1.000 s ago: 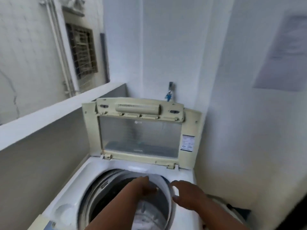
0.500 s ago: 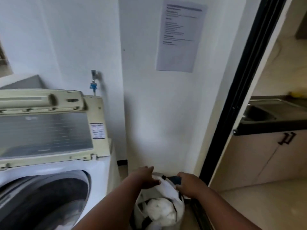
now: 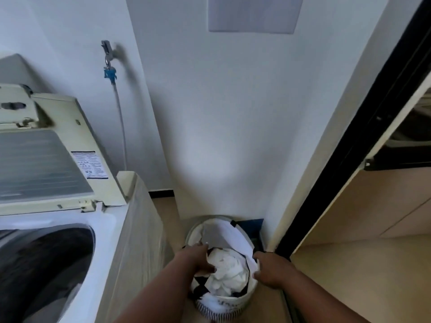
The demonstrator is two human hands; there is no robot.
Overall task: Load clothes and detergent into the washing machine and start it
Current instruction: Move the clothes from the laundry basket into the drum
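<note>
A white top-loading washing machine [image 3: 109, 248] stands at the left with its cream lid [image 3: 44, 169] raised and the dark drum [image 3: 39, 271] exposed. On the floor to its right sits a round white laundry basket [image 3: 224, 229] holding white clothes [image 3: 227, 268] and some dark pieces. My left hand [image 3: 198, 258] reaches into the basket and touches the white clothes at their left side. My right hand [image 3: 270, 269] grips the basket's right rim. No detergent is in view.
A water tap with a blue fitting and hose [image 3: 109, 73] hangs on the white wall behind the machine. A black sliding-door frame [image 3: 349, 141] runs diagonally at the right, with beige cabinets [image 3: 384, 206] beyond. A paper notice [image 3: 254, 14] is stuck on the wall.
My view swung right from the machine's drum to the basket. Both hands left the drum opening and dropped to the basket, the left now in the clothes, the right on the rim.
</note>
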